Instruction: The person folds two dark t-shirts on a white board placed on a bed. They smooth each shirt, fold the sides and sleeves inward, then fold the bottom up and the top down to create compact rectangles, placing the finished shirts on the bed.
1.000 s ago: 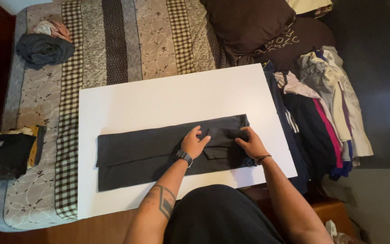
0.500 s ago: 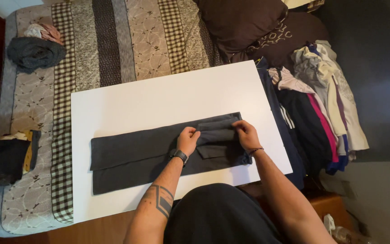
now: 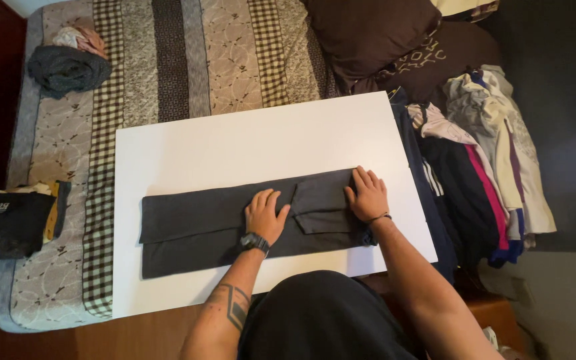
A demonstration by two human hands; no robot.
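White board (image 3: pixel 235 140) lies on a patchwork bedspread (image 3: pixel 181 60), wood floor below. Dark grey garment (image 3: pixel 201 227) lies folded long across the board. Left hand (image 3: pixel 265 217) and right hand (image 3: pixel 367 195) press flat on it, fingers open, grasping nothing. Clothes pile (image 3: pixel 481 153) right, folded stack (image 3: pixel 18 223) left.

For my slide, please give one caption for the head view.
Both hands, left hand and right hand, press flat on a folded dark garment on a white board.

Both hands, left (image 3: pixel 265 215) and right (image 3: pixel 367 194), lie flat, fingers extended.
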